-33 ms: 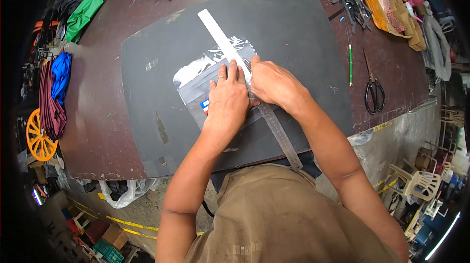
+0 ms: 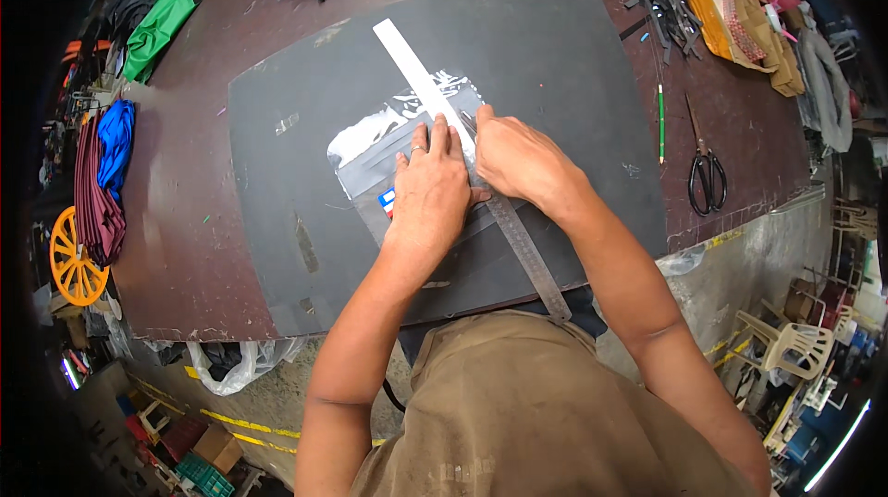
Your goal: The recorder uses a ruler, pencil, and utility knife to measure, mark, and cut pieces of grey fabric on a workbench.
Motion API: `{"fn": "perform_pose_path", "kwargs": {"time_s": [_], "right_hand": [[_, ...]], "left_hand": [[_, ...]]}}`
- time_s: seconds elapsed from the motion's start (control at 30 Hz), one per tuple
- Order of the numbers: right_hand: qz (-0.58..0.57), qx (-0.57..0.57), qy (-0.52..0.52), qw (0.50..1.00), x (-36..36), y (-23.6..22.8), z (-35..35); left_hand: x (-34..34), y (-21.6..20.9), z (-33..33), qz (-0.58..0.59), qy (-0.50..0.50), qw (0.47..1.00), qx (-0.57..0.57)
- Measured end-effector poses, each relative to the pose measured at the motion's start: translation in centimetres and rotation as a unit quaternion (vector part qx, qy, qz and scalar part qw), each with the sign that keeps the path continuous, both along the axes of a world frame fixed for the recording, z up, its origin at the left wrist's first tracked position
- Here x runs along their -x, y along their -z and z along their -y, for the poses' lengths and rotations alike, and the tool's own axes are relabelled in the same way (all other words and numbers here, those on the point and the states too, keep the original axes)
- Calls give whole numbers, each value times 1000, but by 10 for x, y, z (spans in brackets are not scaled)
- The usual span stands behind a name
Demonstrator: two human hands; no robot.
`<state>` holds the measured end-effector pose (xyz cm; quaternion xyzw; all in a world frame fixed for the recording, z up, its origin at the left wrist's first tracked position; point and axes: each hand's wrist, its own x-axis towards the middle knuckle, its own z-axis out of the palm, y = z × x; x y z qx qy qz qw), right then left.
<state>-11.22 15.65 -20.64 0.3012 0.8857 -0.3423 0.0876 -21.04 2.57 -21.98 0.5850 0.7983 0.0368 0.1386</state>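
Both your hands lie on the work, no shift visible between frames. Left hand (image 2: 430,196) flat, fingers together, pinning the metal ruler (image 2: 462,141) across the shiny plastic sheet (image 2: 370,141), mid black mat (image 2: 555,62). Right hand (image 2: 518,159) curled at the ruler's edge; whether it grips a tool, cannot tell. Scissors (image 2: 708,173) idle.

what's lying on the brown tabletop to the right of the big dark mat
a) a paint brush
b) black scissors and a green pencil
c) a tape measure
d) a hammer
b: the black scissors and the green pencil lie on the tabletop right of the dark mat.
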Motion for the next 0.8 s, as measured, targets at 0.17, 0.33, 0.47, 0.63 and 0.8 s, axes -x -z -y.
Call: {"fn": "perform_pose_path", "kwargs": {"time_s": [0.17, 0.33, 0.47, 0.63, 0.8], "right_hand": [[-52, -52, 68, 995, -36, -30, -20], [15, -108, 75, 991, -81, -58, -39], [32, -144, 57, 987, -106, -55, -48], [64, -132, 32, 989, -110, -73, -55], [-24, -130, 29, 991, -96, -91, -61]], "left_hand": [[-6, -2, 0, -15, 2, 1000, -9], [-6, -5, -4, -70, 17, 997, 2], [-7, -5, -8, -97, 14, 995, 15], [-1, 1, -8, -107, 14, 994, 17], [9, -2, -7, -110, 22, 993, 36]]}}
